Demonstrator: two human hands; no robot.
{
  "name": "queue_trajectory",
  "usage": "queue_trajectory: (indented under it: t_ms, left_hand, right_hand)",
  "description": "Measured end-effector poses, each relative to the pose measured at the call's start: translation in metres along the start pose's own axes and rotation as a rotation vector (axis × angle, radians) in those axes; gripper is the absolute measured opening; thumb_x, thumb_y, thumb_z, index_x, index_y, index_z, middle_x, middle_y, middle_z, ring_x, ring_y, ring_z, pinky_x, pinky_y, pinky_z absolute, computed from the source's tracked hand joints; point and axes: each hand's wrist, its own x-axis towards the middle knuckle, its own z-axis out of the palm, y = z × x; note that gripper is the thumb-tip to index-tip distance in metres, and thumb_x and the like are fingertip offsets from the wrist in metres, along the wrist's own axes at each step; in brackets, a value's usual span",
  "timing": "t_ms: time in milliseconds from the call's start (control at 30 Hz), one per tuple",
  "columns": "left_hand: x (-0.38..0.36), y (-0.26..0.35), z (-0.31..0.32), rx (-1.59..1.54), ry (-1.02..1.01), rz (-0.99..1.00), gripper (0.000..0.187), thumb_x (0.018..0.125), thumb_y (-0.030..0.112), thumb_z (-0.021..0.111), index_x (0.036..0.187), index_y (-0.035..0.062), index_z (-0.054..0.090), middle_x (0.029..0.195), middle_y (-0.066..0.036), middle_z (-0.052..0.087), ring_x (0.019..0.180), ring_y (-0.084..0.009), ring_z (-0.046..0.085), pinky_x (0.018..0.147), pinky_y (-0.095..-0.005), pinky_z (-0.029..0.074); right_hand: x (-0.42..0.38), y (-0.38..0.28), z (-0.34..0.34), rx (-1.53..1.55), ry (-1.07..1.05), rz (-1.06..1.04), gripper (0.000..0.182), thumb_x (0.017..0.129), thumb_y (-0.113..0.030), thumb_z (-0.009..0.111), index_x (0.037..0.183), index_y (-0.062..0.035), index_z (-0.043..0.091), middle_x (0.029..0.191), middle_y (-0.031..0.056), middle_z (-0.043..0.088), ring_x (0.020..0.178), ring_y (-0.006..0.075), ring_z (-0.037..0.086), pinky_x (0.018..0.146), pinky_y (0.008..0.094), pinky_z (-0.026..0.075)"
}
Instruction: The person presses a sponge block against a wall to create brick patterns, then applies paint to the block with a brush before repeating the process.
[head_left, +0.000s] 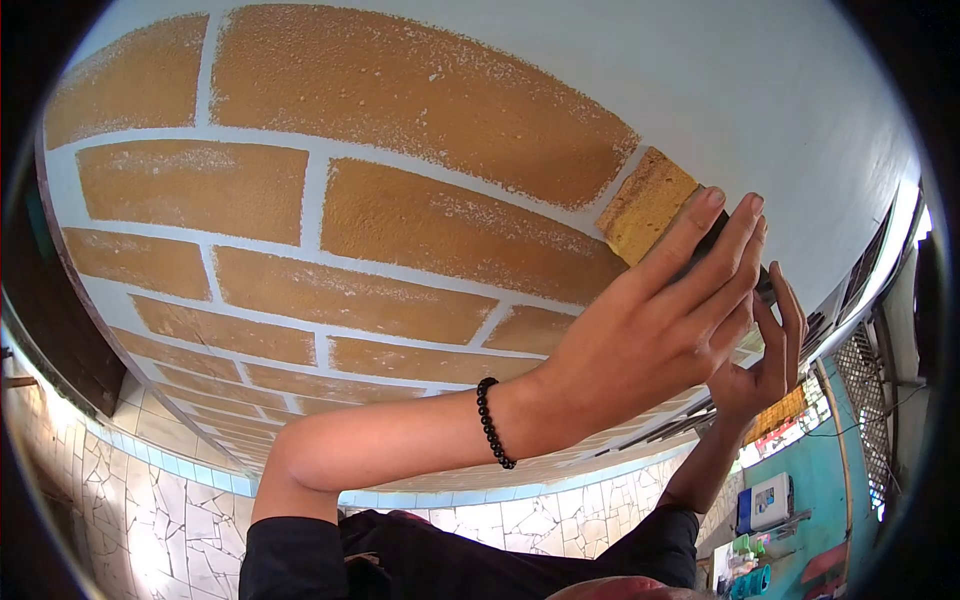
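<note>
A yellow-brown sponge block with a dark backing lies against the painted wall, at the right end of a row of brown brick shapes. My left hand, with a black bead bracelet on its wrist, is closed over the backing, fingers stretched along it. Behind it, my right hand has its fingers curled at the backing's lower end; my left hand partly covers that contact. Brown brick shapes with pale gaps between them cover the wall to the left, some speckled white at the edges.
Plain pale wall continues above and right of the sponge. Below is a floor of irregular stone tiles. At lower right stand a white and blue box and small containers near a teal wall. A dark doorway is at far left.
</note>
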Motion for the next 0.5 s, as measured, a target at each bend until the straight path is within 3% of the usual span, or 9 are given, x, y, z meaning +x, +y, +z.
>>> queue_trajectory:
  t_ms: [333,500]
  left_hand:
    - [0.009,0.005,-0.008,-0.057,-0.014,0.017,0.022,0.088,0.023,0.065,0.09,0.0057,0.079,0.12,-0.014,0.069,0.133,-0.0326,0.056,0.128,-0.0581,0.028]
    - [0.018,0.019,-0.035,-0.07,-0.064,0.102,0.031,0.085,0.023,0.067,0.102,0.0008,0.078,0.125,-0.014,0.069,0.134,-0.0339,0.055,0.129,-0.0575,0.027]
  right_hand:
    - [0.0,-0.001,-0.006,0.033,0.002,-0.015,0.034,0.079,-0.001,0.084,0.111,-0.0041,0.074,0.129,0.0201,0.071,0.118,0.0386,0.068,0.101,0.0475,0.054]
    - [-0.011,-0.002,-0.03,0.022,0.061,-0.006,0.031,0.081,-0.008,0.086,0.109,-0.0028,0.073,0.125,0.0223,0.071,0.116,0.0398,0.068,0.098,0.0492,0.056]
